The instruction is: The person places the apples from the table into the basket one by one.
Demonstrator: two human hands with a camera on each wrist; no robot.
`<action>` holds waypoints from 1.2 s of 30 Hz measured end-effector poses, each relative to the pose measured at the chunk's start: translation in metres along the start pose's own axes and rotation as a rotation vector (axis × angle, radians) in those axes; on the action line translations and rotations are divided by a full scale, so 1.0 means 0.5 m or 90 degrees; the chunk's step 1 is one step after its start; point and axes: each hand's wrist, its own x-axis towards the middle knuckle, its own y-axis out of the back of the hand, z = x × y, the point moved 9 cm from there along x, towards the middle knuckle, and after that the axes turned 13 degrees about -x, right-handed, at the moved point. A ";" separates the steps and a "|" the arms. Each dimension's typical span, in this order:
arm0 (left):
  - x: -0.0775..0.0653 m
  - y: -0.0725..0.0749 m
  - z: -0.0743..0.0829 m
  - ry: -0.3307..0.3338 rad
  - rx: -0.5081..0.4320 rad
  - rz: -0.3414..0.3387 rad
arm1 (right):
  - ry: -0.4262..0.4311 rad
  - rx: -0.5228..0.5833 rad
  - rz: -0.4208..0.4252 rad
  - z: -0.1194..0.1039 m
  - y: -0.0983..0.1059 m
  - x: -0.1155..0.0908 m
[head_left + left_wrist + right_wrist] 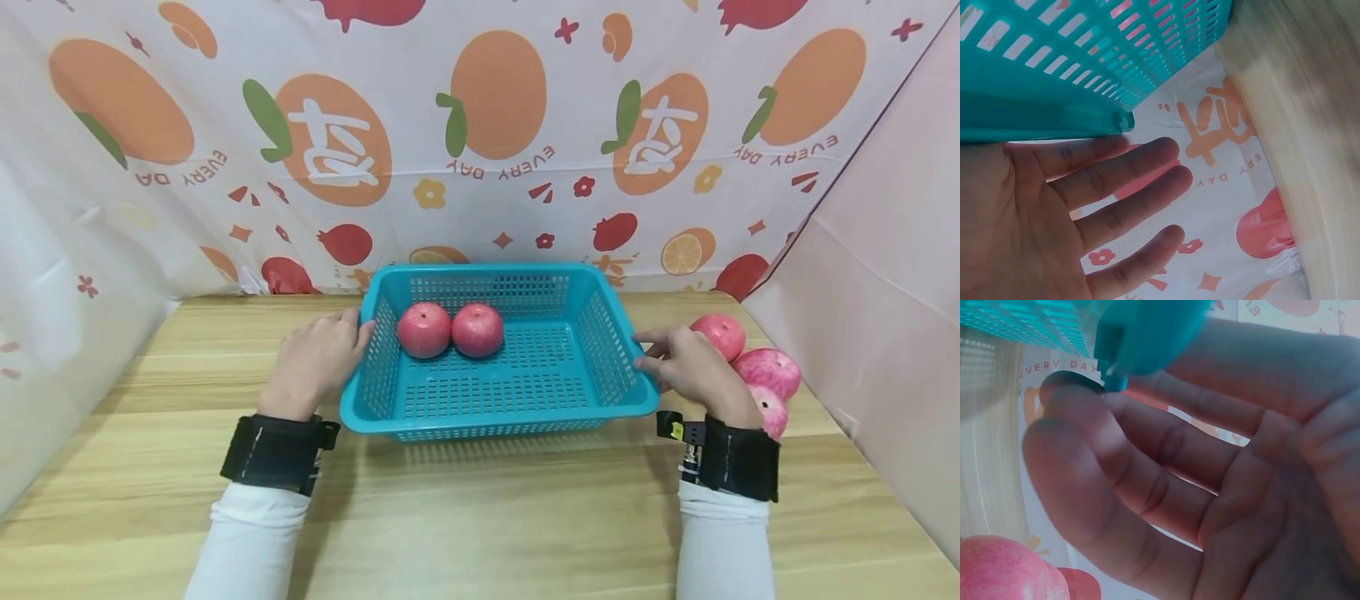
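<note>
White sleeves (247,550) nearest | left hand (318,358): touches left rim of teal basket (495,420), fingers straight | right hand (693,367): well apart, grips right rim, fingers curled | basket: between hands, two apples (424,331) inside

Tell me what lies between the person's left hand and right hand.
The head view shows the blue basket, with two apples inside it, between the left hand and the right hand.

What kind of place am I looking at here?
Probably a small indoor tabletop workspace, perhaps set up for recording: there's a wood-grain table, fruit-printed sheeting close behind it, and a black band on each wrist.
</note>
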 end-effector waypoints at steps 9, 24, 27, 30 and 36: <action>-0.005 -0.002 -0.003 0.008 -0.024 -0.010 | -0.015 -0.006 -0.003 0.000 -0.008 0.000; -0.006 -0.009 -0.005 0.010 -0.062 -0.026 | -0.031 -0.121 0.082 0.011 0.074 -0.066; -0.007 -0.009 -0.008 0.013 -0.065 -0.024 | -0.057 -0.131 0.074 0.035 0.077 -0.078; -0.006 -0.012 -0.009 0.015 -0.068 -0.029 | -0.082 -0.135 0.059 0.061 0.074 -0.083; -0.005 -0.016 -0.008 0.016 -0.075 -0.040 | -0.096 -0.125 0.084 0.089 0.079 -0.090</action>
